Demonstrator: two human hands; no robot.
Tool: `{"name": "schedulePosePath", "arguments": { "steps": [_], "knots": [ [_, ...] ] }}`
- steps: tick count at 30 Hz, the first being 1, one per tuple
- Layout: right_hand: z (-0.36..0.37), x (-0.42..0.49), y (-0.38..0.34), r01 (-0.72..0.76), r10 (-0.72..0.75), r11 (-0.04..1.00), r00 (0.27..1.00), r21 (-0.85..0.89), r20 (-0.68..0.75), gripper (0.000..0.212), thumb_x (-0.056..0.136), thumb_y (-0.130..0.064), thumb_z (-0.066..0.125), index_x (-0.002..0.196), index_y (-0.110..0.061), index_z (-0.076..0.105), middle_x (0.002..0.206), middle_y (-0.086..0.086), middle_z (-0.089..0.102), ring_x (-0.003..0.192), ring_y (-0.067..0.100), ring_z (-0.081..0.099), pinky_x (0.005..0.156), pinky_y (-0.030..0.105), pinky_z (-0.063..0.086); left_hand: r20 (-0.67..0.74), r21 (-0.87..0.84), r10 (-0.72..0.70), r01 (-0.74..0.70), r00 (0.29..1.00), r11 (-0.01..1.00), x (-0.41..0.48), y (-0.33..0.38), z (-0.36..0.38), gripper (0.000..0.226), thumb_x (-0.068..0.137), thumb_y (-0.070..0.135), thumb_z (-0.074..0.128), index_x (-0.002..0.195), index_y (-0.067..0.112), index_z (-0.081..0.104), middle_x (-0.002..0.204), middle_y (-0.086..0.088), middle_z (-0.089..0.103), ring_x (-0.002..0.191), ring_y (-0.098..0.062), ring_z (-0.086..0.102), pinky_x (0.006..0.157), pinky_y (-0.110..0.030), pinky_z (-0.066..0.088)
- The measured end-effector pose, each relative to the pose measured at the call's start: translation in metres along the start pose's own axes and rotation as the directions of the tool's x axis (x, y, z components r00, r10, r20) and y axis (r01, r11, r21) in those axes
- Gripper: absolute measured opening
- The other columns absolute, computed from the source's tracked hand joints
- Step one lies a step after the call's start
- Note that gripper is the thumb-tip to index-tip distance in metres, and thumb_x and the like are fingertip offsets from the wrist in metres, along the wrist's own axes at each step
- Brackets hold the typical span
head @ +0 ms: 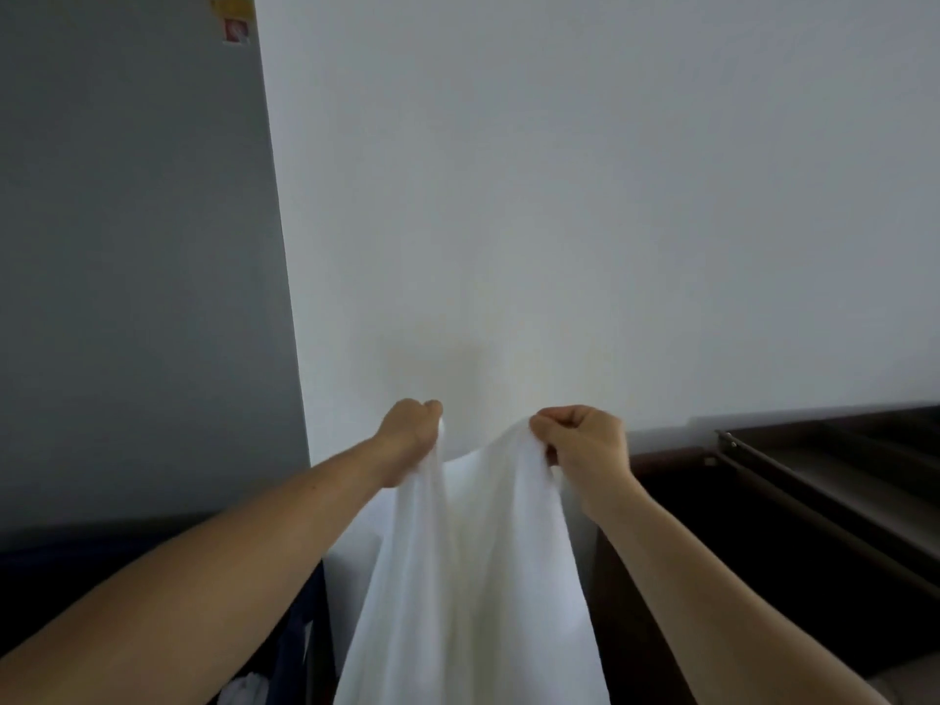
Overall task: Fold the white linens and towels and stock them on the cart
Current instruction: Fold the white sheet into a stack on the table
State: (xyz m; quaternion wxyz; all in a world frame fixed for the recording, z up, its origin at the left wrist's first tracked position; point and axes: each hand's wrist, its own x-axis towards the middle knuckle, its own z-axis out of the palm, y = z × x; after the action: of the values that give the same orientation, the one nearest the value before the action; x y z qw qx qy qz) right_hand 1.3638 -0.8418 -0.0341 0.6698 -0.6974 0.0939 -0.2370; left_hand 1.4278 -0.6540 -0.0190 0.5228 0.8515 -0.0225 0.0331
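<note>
Nearest, bottom left: a dark blue fabric bin [297, 633] w/ a crumpled white cloth [246, 689] inside. Centre: a soft white linen sheet [468, 577] hangs in mid-air, held up by its top edge, sagging btwn the hands. Left grip [409, 429] is clenched on the linen's left corner; right grip [580, 440] pinches the right corner, fingers curled. To the right, a dark brown slatted unit [814, 480]. Behind: white wall [559, 195], grey panel [127, 246] at left w/ a small red-and-white sticker [236, 30].

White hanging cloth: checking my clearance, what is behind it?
Behind the white hanging cloth, which the left hand and right hand grip, stands a plain pale wall. Its lower part is covered.
</note>
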Motion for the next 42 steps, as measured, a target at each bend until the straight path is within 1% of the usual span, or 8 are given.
{"name": "schedulePosePath", "arguments": {
  "steps": [5,12,19,25,28,32,36,42],
  "knots": [
    [0.018,-0.006,0.018,-0.043,0.041,0.997,0.998,-0.056,-0.042,0.003,0.084,-0.013,0.076,0.083,-0.013,0.074,0.071,0.002,0.071,0.057,0.012,0.061,0.054,0.018,0.052,-0.055,0.068,0.178,-0.174,0.983,0.982,-0.022,-0.004,0.028,0.030,0.099,0.017,0.041,0.069,0.012,0.038,0.070,0.000,0.042,0.063,-0.016,0.039,0.059,-0.029,0.031],
    [0.036,-0.015,0.026,-0.016,0.005,0.986,0.998,-0.168,-0.067,0.019,0.082,-0.012,0.072,0.063,-0.019,0.072,0.067,0.001,0.071,0.060,0.010,0.063,0.060,0.029,0.055,-0.028,0.248,0.411,-0.392,0.911,0.886,-0.042,-0.019,0.056,0.038,0.102,0.026,0.041,0.065,0.019,0.045,0.067,0.006,0.051,0.062,-0.009,0.048,0.052,-0.016,0.029],
    [0.040,-0.015,0.037,-0.053,0.047,0.988,0.998,-0.142,-0.045,0.014,0.082,-0.011,0.066,0.077,0.002,0.068,0.061,0.016,0.057,0.058,0.014,0.046,0.057,0.028,0.043,-0.058,0.249,0.408,-0.383,0.911,0.889,-0.045,-0.027,0.064,0.037,0.103,0.027,0.039,0.066,0.020,0.042,0.066,0.006,0.052,0.056,-0.006,0.047,0.049,-0.017,0.031],
    [0.041,-0.012,0.036,0.006,-0.015,0.976,0.999,-0.218,-0.043,0.015,0.084,-0.012,0.066,0.078,0.001,0.069,0.077,0.017,0.068,0.060,0.033,0.059,0.064,0.037,0.058,-0.107,0.305,0.392,-0.345,0.914,0.888,-0.040,-0.027,0.066,0.037,0.102,0.026,0.036,0.066,0.019,0.039,0.064,0.005,0.050,0.056,-0.007,0.045,0.048,-0.019,0.028],
    [0.044,-0.014,0.036,-0.011,0.011,0.972,1.000,-0.235,0.000,0.018,0.083,-0.013,0.061,0.072,0.002,0.065,0.059,0.017,0.056,0.055,0.015,0.043,0.056,0.029,0.041,-0.070,0.338,0.398,-0.353,0.915,0.872,-0.042,-0.030,0.067,0.033,0.104,0.027,0.034,0.073,0.018,0.042,0.068,0.005,0.053,0.059,-0.009,0.049,0.049,-0.020,0.032],
    [0.049,-0.024,0.031,-0.114,0.133,0.971,0.988,-0.211,0.078,0.022,0.072,-0.013,0.051,0.051,-0.010,0.045,0.058,0.005,0.038,0.059,0.020,0.030,0.059,0.037,0.027,-0.035,0.404,0.413,-0.365,0.910,0.839,-0.044,-0.035,0.064,0.031,0.104,0.021,0.034,0.077,0.014,0.047,0.084,-0.004,0.058,0.077,-0.025,0.060,0.062,-0.029,0.043],
    [0.048,-0.022,0.027,-0.311,0.313,0.950,0.941,-0.035,0.128,0.028,0.078,-0.021,0.054,0.052,-0.014,0.063,0.062,0.007,0.061,0.066,0.022,0.051,0.064,0.032,0.040,-0.030,0.262,0.311,-0.293,0.950,0.920,-0.047,-0.035,0.067,0.025,0.096,0.034,0.045,0.073,0.023,0.043,0.081,0.001,0.060,0.067,-0.014,0.056,0.055,-0.023,0.037],
    [0.048,-0.024,0.015,-0.313,0.311,0.950,0.932,-0.020,0.184,0.025,0.086,-0.024,0.051,0.085,-0.014,0.074,0.091,0.002,0.072,0.086,0.016,0.060,0.063,0.026,0.034,-0.104,0.186,0.289,-0.267,0.952,0.946,-0.037,-0.042,0.060,0.032,0.087,0.044,0.062,0.072,0.020,0.047,0.063,0.010,0.053,0.052,-0.004,0.049,0.047,-0.013,0.032]
  ]
}}
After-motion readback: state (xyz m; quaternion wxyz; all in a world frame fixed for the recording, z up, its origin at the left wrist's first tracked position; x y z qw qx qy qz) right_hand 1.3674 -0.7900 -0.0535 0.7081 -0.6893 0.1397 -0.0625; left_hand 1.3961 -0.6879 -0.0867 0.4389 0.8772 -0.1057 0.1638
